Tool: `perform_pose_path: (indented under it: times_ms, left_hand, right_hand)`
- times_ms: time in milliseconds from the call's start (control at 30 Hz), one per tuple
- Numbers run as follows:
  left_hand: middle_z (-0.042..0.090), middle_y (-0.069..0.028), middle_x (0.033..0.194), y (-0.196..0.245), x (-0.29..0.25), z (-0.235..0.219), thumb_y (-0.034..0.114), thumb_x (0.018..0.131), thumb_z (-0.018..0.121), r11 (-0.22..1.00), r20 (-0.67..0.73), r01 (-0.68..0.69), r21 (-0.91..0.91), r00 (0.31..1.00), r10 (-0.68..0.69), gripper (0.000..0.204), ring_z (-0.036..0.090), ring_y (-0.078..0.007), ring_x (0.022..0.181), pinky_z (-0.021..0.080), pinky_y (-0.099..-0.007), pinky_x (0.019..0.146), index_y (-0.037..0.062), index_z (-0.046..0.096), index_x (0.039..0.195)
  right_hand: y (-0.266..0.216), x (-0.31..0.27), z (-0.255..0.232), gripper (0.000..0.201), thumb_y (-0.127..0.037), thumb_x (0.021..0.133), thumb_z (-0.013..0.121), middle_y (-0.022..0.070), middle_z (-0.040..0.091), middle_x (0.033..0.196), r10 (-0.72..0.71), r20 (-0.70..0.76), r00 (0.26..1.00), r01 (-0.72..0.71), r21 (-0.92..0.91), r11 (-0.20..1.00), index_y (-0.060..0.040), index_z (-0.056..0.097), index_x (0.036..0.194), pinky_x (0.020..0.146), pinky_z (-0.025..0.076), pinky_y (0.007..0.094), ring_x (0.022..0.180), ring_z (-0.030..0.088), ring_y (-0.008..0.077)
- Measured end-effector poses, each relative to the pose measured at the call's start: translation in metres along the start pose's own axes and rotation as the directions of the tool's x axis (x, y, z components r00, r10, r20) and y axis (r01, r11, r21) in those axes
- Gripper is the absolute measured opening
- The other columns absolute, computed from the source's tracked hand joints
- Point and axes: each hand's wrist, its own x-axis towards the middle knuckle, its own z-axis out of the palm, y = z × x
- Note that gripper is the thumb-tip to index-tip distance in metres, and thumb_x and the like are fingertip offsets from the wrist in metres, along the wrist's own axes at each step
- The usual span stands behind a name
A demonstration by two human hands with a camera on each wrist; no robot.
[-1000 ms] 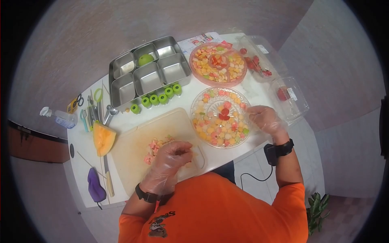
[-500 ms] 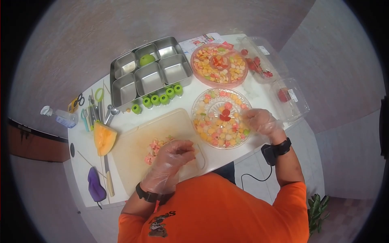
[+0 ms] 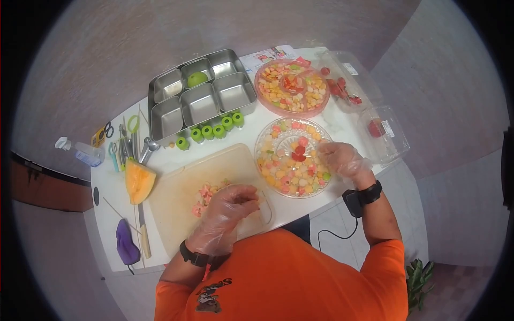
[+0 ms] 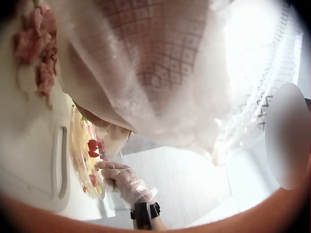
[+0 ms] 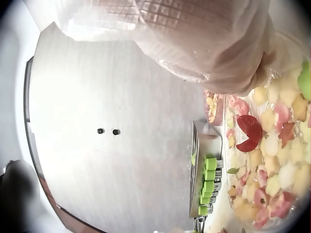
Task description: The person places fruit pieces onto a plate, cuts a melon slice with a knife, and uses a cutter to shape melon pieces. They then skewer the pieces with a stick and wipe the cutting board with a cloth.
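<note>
Green cutters [image 3: 210,131] block tray [image 3: 160,104] approach

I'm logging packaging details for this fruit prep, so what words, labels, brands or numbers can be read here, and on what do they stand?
None can be read.
White labels on the two clear clamshell boxes: too small.
Printed leaflet behind the pink platter: blurred.
Graphic on the orange shirt: illegible.

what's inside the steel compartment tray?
The steel compartment tray holds one green round fruit in its back middle compartment. The other five compartments look bare metal. A row of green cutters stands outside it, along its front edge. Nothing covers the tray.
</note>
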Motion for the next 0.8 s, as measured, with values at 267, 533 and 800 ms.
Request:
perform_pose_path:
  times_ms: [267, 533, 800]
  left_hand:
    - [0.067, -0.0038, 0.111, -0.001, 0.001, 0.002, -0.006, 0.09, 0.073, 1.0, 0.009, -0.005, 0.007, 1.0, 0.005, 0.03, 0.064, -0.0141, 0.104, 0.055, -0.029, 0.091, 0.0004, 0.068, 0.118]
    - [0.069, -0.0065, 0.111, -0.002, 0.011, 0.003, -0.007, 0.09, 0.073, 0.997, 0.038, -0.02, 0.076, 0.999, 0.018, 0.031, 0.068, -0.0159, 0.103, 0.057, -0.0296, 0.091, -0.0004, 0.066, 0.119]
    - [0.07, -0.007, 0.114, -0.008, 0.028, 0.015, -0.01, 0.09, 0.07, 0.987, 0.169, -0.113, -0.115, 0.977, 0.131, 0.038, 0.069, -0.0161, 0.104, 0.056, -0.0302, 0.093, -0.0001, 0.063, 0.126]
  right_hand:
    - [-0.012, 0.002, 0.004, 0.036, -0.017, 0.091, 0.067, 0.0179, 0.074, 0.115, -0.073, 0.028, 0.997, 0.075, -0.118, 0.99, -0.0075, 0.073, 0.125, 0.094, 0.053, 0.0339, 0.101, 0.071, 0.027]
    - [-0.008, -0.006, -0.002, 0.031, -0.018, 0.09, 0.067, 0.023, 0.073, 0.108, -0.239, -0.121, 0.963, 0.219, -0.161, 0.962, -0.0062, 0.074, 0.118, 0.087, 0.056, 0.0382, 0.097, 0.072, 0.0343]
    - [-0.086, -0.073, 0.022, 0.024, -0.012, 0.087, 0.076, 0.017, 0.071, 0.087, -0.479, -0.168, 0.862, 0.497, 0.083, 0.864, -0.0033, 0.073, 0.109, 0.069, 0.056, 0.0373, 0.078, 0.071, 0.0326]
